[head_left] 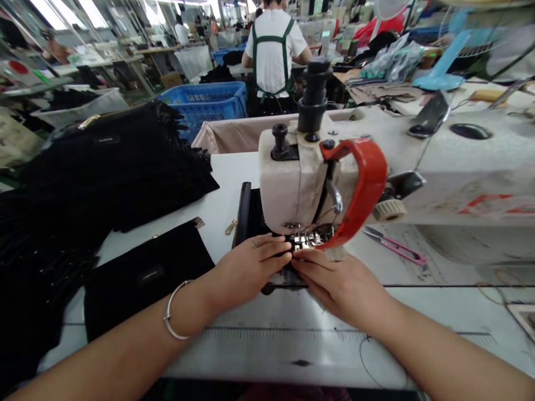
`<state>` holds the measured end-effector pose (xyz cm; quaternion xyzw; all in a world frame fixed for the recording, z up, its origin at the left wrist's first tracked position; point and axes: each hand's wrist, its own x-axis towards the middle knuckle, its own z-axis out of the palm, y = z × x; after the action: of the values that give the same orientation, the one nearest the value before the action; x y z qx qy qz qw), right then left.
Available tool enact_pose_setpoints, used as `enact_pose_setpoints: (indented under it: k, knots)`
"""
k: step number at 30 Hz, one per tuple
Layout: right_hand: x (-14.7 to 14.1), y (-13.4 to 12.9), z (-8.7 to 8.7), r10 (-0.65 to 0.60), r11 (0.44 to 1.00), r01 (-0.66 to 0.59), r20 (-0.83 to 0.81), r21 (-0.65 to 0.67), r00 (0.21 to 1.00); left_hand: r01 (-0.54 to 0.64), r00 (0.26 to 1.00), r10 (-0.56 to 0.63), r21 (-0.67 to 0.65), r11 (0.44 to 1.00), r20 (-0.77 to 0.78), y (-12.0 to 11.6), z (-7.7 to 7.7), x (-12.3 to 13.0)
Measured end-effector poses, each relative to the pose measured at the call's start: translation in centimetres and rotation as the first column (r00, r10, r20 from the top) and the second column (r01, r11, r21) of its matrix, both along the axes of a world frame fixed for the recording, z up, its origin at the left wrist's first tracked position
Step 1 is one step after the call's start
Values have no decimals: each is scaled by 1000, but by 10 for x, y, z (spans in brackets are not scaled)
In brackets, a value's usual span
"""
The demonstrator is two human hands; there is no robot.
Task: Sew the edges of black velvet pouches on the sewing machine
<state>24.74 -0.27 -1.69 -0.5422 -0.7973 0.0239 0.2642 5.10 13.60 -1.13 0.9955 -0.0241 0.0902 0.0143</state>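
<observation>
A piece of black fabric [256, 214] with a dark zipper edge [243, 209] lies under the head of a white sewing machine [280, 189]. My left hand [246, 267], wearing a ring and a bangle, has its fingers together on this fabric, left of the metal presser foot [307, 239]. Its thumb is hidden. From the other side, my right hand [345, 281] has its fingers closed at the near edge of the work, just in front of the foot. The fingertips of both hands almost meet. Most of the fabric is hidden by the machine and hands.
A black fabric pouch [146, 273] lies at left, beside a tall stack of black pieces [112, 161]. Pink thread snips [395, 246] rest right of the needle. An orange guard [370, 184] curves over the foot. Behind stand a blue crate [204, 100] and a seated person [273, 55].
</observation>
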Motion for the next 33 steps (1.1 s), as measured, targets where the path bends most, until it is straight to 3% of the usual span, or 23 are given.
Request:
enact_pose_setpoints:
  k: [6, 12, 15, 18, 20, 22, 25, 27, 30, 33]
  knots:
    - [-1, -1, -2, 5, 1000, -5, 0, 2, 1000, -26, 999, 28, -50, 998, 24, 0, 0, 3]
    - [4, -3, 8, -2, 999, 0, 39, 46, 999, -28, 998, 27, 20, 999, 48, -2, 6, 3]
    - [31, -17, 21, -188, 979, 181, 80, 89, 979, -81, 997, 81, 26, 996, -9, -10, 15, 6]
    - [74, -37, 23, -463, 885, 461, 239, 67, 854, -110, 990, 114, 47, 993, -83, -18, 21, 11]
    - [98, -49, 14, -519, 832, 554, 392, 28, 760, -165, 985, 164, -28, 986, -48, -22, 20, 15]
    - [113, -56, 3, -519, 815, 579, 477, 25, 709, -247, 966, 256, -165, 955, 32, -24, 15, 19]
    - [116, -58, -6, -536, 800, 595, 534, 77, 653, -372, 905, 418, -340, 864, 74, -25, 8, 24]
    - [109, -56, -2, -601, 762, 638, 492, 113, 630, -434, 872, 488, -400, 807, 39, -24, 8, 25]
    - [87, -49, 11, -649, 738, 675, 267, -6, 712, -457, 863, 505, -471, 755, -27, -22, 11, 23]
    - [55, -37, 20, -537, 807, 543, 95, -234, 838, -475, 847, 528, -536, 698, -63, -20, 12, 20]
